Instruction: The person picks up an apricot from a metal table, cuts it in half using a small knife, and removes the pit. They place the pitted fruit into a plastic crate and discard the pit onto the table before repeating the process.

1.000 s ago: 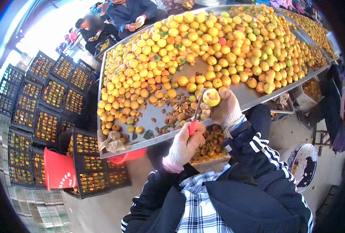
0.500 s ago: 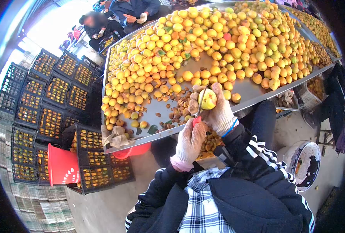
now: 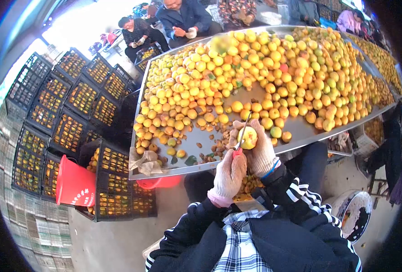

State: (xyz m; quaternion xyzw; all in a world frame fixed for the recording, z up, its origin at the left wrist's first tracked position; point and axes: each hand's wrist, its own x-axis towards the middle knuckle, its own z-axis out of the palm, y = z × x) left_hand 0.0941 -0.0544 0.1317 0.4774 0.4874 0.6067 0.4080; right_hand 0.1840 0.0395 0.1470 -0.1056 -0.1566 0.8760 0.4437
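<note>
My left hand (image 3: 229,174), in a white work glove with a pink cuff, is closed round the red handle of a knife (image 3: 242,141). The thin blade points up and away from me and lies against the left side of a yellow apricot (image 3: 249,138). My right hand (image 3: 262,152), gloved too, grips that apricot between its thumb and fingers; reddish-brown marks show on the fruit. Both hands are just over the near edge of a metal table (image 3: 300,132), which bears a big heap of apricots (image 3: 264,59). Brown, halved-looking pieces lie left of my hands.
Black crates of fruit (image 3: 69,127) are stacked at the left, with a red bucket (image 3: 75,182) beside them. Below my hands is a container of fruit pieces (image 3: 247,187). A white bucket (image 3: 355,216) stands at the right. Several people sit beyond the table, one in a dark jacket (image 3: 185,20).
The view has tilted up, so the table and hands appear lower and further right. The blade has shifted slightly across the apricot. Both hands keep their holds.
</note>
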